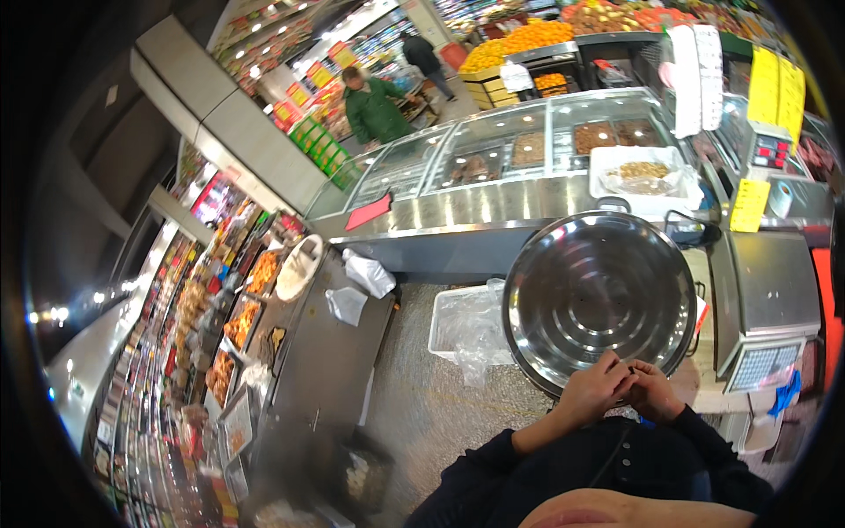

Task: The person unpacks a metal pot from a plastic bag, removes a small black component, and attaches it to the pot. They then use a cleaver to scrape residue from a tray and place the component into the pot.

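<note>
Basin (598, 295), big and steel, stood empty on the counter in front of the person, beside a scale (764, 304). Left hand (594, 387) and right hand (653, 390) met at its near rim, fingers pinched together; whether they gripped something small could not be told. A white crate (449, 321) with plastic bags lay left of the basin, on the floor.

Large round steel basin (603, 295), shiny, empty, tilted toward viewer, near rim at hands.
</note>
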{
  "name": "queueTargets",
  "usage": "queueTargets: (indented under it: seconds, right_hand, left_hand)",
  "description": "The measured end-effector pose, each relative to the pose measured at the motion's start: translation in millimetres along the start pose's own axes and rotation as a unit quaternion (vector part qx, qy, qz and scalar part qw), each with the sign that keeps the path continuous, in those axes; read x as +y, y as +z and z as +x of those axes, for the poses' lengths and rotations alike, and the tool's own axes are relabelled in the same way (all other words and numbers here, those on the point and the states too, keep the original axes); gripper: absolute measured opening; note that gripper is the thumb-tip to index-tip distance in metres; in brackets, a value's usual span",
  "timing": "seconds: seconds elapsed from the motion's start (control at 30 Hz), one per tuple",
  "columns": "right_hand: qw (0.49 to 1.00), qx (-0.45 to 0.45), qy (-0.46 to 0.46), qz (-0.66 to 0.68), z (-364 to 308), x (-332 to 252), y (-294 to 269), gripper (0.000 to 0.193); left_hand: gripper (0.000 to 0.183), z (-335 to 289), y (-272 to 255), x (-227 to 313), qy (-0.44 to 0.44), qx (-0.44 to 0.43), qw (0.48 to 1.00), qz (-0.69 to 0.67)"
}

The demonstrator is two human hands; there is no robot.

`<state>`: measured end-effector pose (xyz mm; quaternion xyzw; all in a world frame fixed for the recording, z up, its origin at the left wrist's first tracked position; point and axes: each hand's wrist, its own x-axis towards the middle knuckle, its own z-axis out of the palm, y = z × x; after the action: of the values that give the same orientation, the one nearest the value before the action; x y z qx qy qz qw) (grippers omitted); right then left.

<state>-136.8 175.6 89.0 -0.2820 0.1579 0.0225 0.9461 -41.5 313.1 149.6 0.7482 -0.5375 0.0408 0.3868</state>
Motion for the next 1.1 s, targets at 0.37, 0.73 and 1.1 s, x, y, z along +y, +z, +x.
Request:
queueTargets:
  seconds: [0.37,0.73,1.1]
  right_hand:
    - [0.987,-0.109,-0.073,0.096,2,12,-18,0.017]
    - [0.986,-0.082,-0.014,0.145,-13,17,-33,0.019]
    - [0.993,-0.019,0.054,-0.1,-15,2,-29,0.022]
  left_hand:
    - [0.018,3,21,-3,0.021,0.001,1.0,-0.002]
    - [0.017,13,29,0,0.123,-0.047,0.991,-0.021]
    - [0.017,10,31,-3,0.137,-0.043,0.99,-0.004]
